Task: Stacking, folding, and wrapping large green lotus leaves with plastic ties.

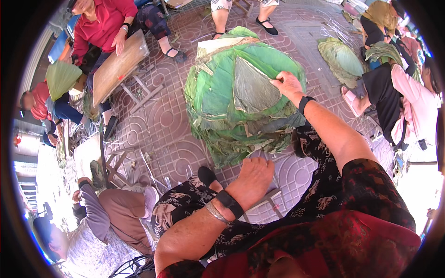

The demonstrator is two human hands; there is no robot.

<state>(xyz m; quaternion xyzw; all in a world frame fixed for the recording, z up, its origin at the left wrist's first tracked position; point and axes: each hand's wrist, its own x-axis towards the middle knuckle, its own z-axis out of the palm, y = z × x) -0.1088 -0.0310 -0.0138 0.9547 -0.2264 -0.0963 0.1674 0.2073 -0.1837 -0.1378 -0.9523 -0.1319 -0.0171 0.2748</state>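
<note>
A tall stack of large green leaves (243, 93), lotus leaves by their look, stands on the paved ground before me. Its top leaves are folded, and a grey-green wedge (255, 87) shows among the brighter green ones. With thumb and fingers my right hand (288, 84) pinches a leaf edge at the right of that wedge. My left hand (255, 175) is held above my lap, nearer to me than the stack and apart from it; its fingers are bent and their tips are hidden, so what it may hold cannot be told.
Left of the stack, a tilted wooden board (121, 67) rests on a wooden stand beside a seated person in red. Another leaf bundle (340, 60) lies on the ground at the right, near a person in pink. More people sit around. My feet flank the stack's near side.
</note>
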